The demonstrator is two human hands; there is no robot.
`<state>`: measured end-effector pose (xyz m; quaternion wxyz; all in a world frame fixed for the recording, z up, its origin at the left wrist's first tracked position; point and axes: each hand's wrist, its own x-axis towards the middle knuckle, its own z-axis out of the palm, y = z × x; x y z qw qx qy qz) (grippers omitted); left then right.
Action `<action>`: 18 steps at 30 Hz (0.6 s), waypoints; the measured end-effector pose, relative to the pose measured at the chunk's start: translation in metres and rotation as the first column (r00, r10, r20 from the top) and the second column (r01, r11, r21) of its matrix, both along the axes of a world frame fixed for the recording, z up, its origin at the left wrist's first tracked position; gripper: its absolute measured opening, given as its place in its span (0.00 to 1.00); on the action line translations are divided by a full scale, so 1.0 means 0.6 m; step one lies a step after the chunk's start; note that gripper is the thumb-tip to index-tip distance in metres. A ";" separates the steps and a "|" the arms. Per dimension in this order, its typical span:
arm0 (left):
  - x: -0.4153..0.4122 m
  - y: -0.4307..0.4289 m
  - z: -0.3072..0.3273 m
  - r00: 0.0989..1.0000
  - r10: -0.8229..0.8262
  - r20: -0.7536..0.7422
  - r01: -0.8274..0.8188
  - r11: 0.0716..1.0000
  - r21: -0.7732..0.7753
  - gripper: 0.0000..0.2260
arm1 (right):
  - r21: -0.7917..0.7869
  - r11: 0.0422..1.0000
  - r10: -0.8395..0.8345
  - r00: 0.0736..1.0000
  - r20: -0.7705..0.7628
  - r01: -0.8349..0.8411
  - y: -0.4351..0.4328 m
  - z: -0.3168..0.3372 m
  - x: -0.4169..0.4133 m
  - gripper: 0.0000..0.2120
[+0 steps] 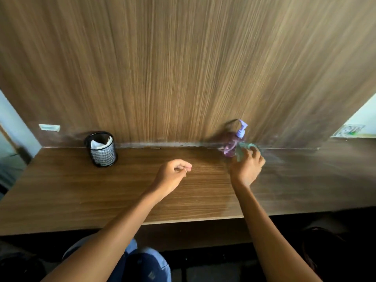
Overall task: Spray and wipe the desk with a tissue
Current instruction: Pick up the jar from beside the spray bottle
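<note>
A purple spray bottle [234, 142] with a lilac nozzle leans at the back right of the wooden desk [101, 192], close to the back panel. My right hand [247, 168] is just right of its base, fingers curled around a blurred, pale green see-through object [243, 152] that touches the bottle. Over the middle of the desk my left hand [173, 174] hovers with the fingers curled in against the thumb and nothing visible in it. A white tissue [99, 143] sticks out of a black mesh cup [103, 154] at the back left.
A tall wood-grain panel [183, 68] rises behind the desk. A small white label [49, 127] is stuck low on its left. The desk's front edge runs above my knees in blue jeans [142, 263]. A pale sill with a printed sheet [350, 131] lies at far right.
</note>
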<state>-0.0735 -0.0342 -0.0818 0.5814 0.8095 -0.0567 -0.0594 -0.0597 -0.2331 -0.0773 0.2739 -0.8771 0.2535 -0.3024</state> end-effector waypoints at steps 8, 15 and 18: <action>-0.004 -0.007 0.005 0.999 -0.005 -0.032 0.005 1.000 -0.011 0.10 | 0.112 0.992 -0.018 0.950 -0.313 0.055 -0.056 -0.024 0.043 0.35; -0.007 0.000 0.020 0.999 0.005 -0.032 -0.006 1.000 -0.017 0.11 | 0.271 0.963 0.048 0.985 -0.168 -0.001 -0.067 -0.022 0.031 0.34; -0.008 0.006 0.025 1.000 0.021 -0.015 -0.022 0.999 -0.030 0.11 | 0.245 0.967 0.105 0.988 -0.111 -0.075 -0.040 -0.013 0.018 0.35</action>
